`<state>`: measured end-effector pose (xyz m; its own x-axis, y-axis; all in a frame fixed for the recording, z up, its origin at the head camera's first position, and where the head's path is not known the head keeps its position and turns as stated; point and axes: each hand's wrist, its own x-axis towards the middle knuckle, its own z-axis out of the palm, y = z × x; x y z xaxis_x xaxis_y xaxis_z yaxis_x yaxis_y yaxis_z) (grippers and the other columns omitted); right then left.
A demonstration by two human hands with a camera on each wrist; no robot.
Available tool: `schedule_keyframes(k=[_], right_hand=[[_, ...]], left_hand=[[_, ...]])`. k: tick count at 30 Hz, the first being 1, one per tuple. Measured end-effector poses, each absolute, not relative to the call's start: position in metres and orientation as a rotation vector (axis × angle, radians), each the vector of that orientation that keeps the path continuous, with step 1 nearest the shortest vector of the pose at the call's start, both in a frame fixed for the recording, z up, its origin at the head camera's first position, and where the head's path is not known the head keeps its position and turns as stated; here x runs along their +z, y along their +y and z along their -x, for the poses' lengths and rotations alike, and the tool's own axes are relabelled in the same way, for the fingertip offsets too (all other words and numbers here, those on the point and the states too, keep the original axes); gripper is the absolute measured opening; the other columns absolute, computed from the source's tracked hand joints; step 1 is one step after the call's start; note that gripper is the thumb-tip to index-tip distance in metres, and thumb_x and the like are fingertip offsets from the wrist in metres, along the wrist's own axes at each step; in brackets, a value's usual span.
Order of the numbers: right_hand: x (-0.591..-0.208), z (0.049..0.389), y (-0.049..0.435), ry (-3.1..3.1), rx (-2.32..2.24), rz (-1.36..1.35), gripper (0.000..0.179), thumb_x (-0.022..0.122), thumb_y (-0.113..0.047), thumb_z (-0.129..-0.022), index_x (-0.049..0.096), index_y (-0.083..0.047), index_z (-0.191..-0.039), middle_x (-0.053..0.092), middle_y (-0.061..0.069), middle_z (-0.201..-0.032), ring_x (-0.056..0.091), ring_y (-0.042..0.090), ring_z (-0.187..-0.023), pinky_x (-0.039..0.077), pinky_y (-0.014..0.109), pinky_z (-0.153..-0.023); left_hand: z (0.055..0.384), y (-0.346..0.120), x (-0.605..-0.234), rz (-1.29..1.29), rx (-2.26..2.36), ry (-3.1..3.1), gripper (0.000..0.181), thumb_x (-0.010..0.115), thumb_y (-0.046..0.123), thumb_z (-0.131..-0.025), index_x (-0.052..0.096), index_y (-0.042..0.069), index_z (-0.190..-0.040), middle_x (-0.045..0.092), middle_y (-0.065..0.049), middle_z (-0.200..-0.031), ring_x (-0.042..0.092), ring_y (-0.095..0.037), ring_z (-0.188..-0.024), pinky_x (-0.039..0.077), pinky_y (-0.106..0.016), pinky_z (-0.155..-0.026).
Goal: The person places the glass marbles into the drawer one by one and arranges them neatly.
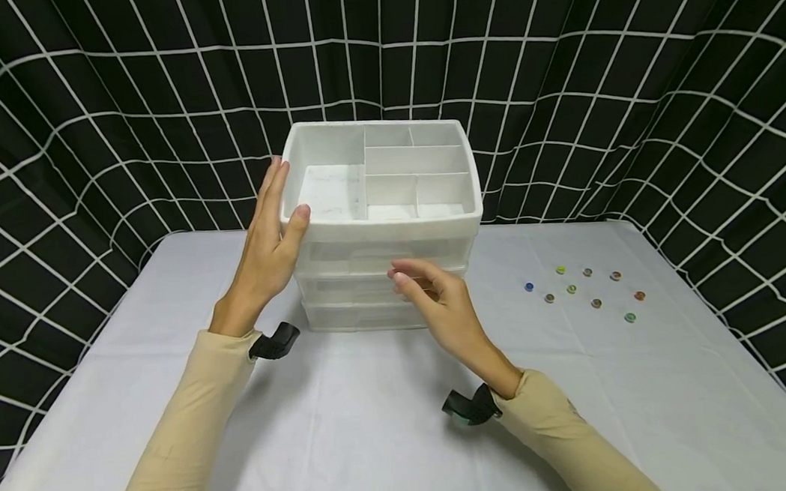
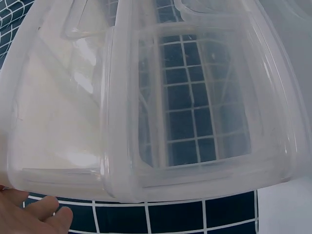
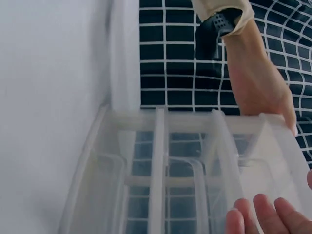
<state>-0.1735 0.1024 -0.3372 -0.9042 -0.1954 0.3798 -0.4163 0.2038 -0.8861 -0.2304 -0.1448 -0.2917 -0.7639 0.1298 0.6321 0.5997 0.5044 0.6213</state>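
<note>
A white plastic drawer organizer with translucent drawers stands at the table's back middle. My left hand rests along its left side, fingers straight, thumb on the top front rim. In front of the drawers is my right hand, fingers loosely bent and holding nothing visible. Whether its fingertips touch a drawer front, I cannot tell. The right wrist view shows its fingers near the drawer fronts, with the left hand against the organizer's side. In the left wrist view, the left fingers lie at the organizer's edge.
Several small coloured round pieces lie scattered on the white-covered table, right of the organizer. Open compartments divide the organizer's top. A black curtain with white grid lines surrounds the back and sides.
</note>
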Motion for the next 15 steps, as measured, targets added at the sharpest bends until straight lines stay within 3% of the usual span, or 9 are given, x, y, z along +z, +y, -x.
schedule_keyframes(k=[8, 15], right_hand=[[-0.343, 0.179, 0.092, -2.296, 1.929, -0.576, 0.036, 0.055, -0.019, -0.102, 0.059, 0.0, -0.133, 0.069, 0.02, -0.121, 0.07, 0.032, -0.099, 0.057, 0.03, -0.086], [-0.343, 0.18, 0.083, -2.159, 2.236, -0.423, 0.038, 0.053, -0.018, -0.103, 0.055, 0.0, -0.136, 0.066, 0.023, -0.126, 0.073, 0.014, -0.091, 0.058, 0.029, -0.087]], left_hand=[[0.233, -0.142, -0.295, 0.628, -1.287, -2.139, 0.061, 0.047, 0.018, -0.103, 0.022, 0.005, -0.157, 0.017, -0.007, -0.166, 0.014, -0.017, -0.154, 0.012, -0.04, -0.125], [0.233, -0.139, -0.296, 0.626, -1.4, -2.097, 0.061, 0.047, 0.015, -0.104, 0.021, 0.005, -0.158, 0.017, -0.007, -0.166, 0.015, -0.016, -0.153, 0.013, -0.037, -0.125]])
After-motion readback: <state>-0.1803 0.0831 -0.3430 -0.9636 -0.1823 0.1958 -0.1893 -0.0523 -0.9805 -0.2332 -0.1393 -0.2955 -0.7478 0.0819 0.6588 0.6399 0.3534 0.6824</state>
